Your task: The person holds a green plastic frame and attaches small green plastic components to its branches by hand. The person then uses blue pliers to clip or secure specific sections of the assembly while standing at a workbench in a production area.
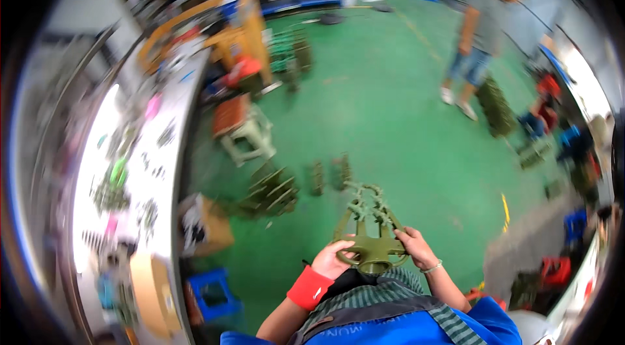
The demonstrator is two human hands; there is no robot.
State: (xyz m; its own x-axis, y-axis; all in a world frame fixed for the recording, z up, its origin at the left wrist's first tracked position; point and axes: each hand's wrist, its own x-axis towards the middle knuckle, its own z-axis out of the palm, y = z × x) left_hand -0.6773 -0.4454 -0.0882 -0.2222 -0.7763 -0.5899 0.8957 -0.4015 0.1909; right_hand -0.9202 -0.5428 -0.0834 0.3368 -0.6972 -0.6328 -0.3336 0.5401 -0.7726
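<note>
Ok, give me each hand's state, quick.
Left hand: closed on the olive-green plastic frame, left side.
Right hand: closed on the same frame, right side.

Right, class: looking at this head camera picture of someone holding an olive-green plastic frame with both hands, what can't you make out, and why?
- Small parts on the white workbench, head view: motion blur and fisheye bending smear them.
- Lower part of the olive-green frame: hidden behind the striped cloth.
- Left hand and right hand palms: covered by the frame; only fingers show.
- Green stacks on the floor: too blurred to identify.
- Standing person: small and blurred.
</note>
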